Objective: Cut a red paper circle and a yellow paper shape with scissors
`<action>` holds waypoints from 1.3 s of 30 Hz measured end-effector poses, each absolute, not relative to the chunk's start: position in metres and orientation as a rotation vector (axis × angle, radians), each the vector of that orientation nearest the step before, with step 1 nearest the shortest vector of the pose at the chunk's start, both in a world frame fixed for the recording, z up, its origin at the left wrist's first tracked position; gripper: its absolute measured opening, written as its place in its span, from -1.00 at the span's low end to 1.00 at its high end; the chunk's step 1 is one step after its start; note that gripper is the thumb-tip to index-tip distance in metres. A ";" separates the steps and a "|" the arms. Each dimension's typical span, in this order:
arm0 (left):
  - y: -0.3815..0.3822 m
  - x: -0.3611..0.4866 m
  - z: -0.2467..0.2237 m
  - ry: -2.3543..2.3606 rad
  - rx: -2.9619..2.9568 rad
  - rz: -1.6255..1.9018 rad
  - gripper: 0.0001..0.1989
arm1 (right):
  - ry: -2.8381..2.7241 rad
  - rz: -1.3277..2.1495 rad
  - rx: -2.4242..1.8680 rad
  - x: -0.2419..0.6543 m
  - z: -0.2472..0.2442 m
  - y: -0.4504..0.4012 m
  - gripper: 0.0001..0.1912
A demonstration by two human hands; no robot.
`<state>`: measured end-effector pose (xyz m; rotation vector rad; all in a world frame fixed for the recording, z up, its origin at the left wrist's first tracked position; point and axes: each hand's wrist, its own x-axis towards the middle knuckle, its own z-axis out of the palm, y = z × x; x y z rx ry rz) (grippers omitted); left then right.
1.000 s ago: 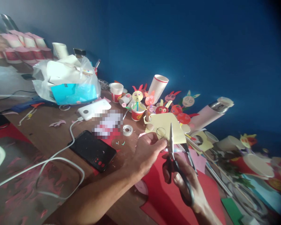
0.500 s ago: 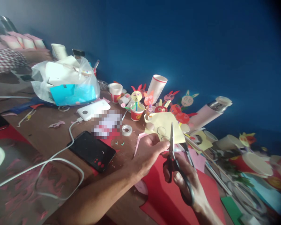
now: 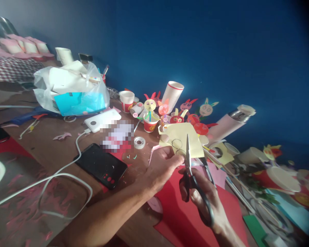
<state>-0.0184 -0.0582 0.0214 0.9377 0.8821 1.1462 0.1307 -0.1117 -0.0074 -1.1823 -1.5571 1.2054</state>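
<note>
In my right hand (image 3: 204, 193) is a pair of black-handled scissors (image 3: 188, 152), blades pointing up and away from me. My left hand (image 3: 163, 166) pinches the near edge of a pale yellow sheet of paper (image 3: 192, 137), which has circles drawn on it. The scissor blades stand upright at the sheet, just right of my left thumb; whether paper lies between them I cannot tell. Beneath both hands lies a large red sheet (image 3: 180, 216). A second pair of scissors (image 3: 208, 171) rests partly hidden behind my right hand.
Paper cups (image 3: 150, 123) with paper animal faces line the wall, beside a pink flask (image 3: 228, 125). To the left are a black phone (image 3: 100, 166), a white power bank (image 3: 103, 120) with its cable, a tape roll (image 3: 139, 142) and a full plastic bag (image 3: 74, 87). A checked sleeve (image 3: 14, 68) shows far left.
My hands, the yellow sheet and the scissors have barely moved; the blades sit slightly further left. At the far left, the checked sleeve has shifted to the right.
</note>
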 end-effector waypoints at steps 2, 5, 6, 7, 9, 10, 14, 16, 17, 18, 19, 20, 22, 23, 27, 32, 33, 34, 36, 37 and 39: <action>-0.058 -0.018 0.021 0.876 0.936 1.146 -0.87 | -1.548 1.217 -1.179 0.131 -0.008 -0.111 -0.49; -0.058 -0.019 0.021 0.872 0.954 1.164 -0.88 | -1.539 1.232 -1.180 0.130 -0.007 -0.111 -0.49; -0.058 -0.019 0.021 0.875 0.959 1.166 -0.88 | -1.538 1.235 -1.180 0.130 -0.007 -0.111 -0.50; -0.057 -0.019 0.020 0.877 0.964 1.164 -0.88 | -1.538 1.233 -1.182 0.130 -0.007 -0.111 -0.51; -0.057 -0.019 0.020 0.881 0.971 1.153 -0.88 | -1.541 1.219 -1.183 0.130 -0.008 -0.111 -0.51; -0.057 -0.019 0.019 0.882 0.976 1.149 -0.88 | -1.543 1.211 -1.184 0.130 -0.008 -0.111 -0.52; -0.056 -0.021 0.017 0.862 1.000 1.140 -0.88 | -1.540 1.197 -1.186 0.131 -0.009 -0.112 -0.51; -0.056 -0.022 0.017 0.851 1.020 1.130 -0.89 | -1.530 1.219 -1.187 0.131 -0.009 -0.112 -0.50; -0.055 -0.023 0.016 0.854 1.032 1.122 -0.88 | -1.527 1.235 -1.186 0.131 -0.008 -0.111 -0.49; -0.055 -0.024 0.016 0.861 1.043 1.112 -0.88 | -1.524 1.250 -1.182 0.131 -0.008 -0.111 -0.48; -0.055 -0.024 0.016 0.871 1.053 1.101 -0.88 | -1.524 1.259 -1.177 0.131 -0.007 -0.111 -0.47; -0.054 -0.025 0.016 0.883 1.061 1.091 -0.87 | -1.528 1.262 -1.172 0.131 -0.007 -0.111 -0.47; -0.053 -0.026 0.016 0.896 1.074 1.077 -0.87 | -1.536 1.252 -1.168 0.131 -0.006 -0.111 -0.46; -0.052 -0.026 0.016 0.898 1.080 1.073 -0.87 | -1.540 1.246 -1.172 0.131 -0.006 -0.111 -0.46; -0.051 -0.026 0.014 0.887 1.091 1.069 -0.85 | -1.564 1.238 -1.184 0.131 -0.005 -0.111 -0.45; -0.049 -0.027 0.012 0.885 1.087 1.049 -0.86 | -1.583 1.219 -1.196 0.132 -0.003 -0.112 -0.47; -0.048 -0.028 0.012 0.886 1.090 1.042 -0.86 | -1.583 1.219 -1.194 0.132 -0.004 -0.112 -0.48; -0.048 -0.028 0.012 0.886 1.093 1.038 -0.86 | -1.582 1.221 -1.192 0.132 -0.005 -0.112 -0.48; -0.048 -0.029 0.012 0.883 1.099 1.037 -0.87 | -1.572 1.223 -1.181 0.132 -0.006 -0.112 -0.49; -0.048 -0.029 0.013 0.884 1.104 1.037 -0.87 | -1.565 1.226 -1.176 0.132 -0.007 -0.113 -0.50; -0.048 -0.029 0.014 0.889 1.103 1.033 -0.87 | -1.552 1.232 -1.168 0.132 -0.008 -0.113 -0.51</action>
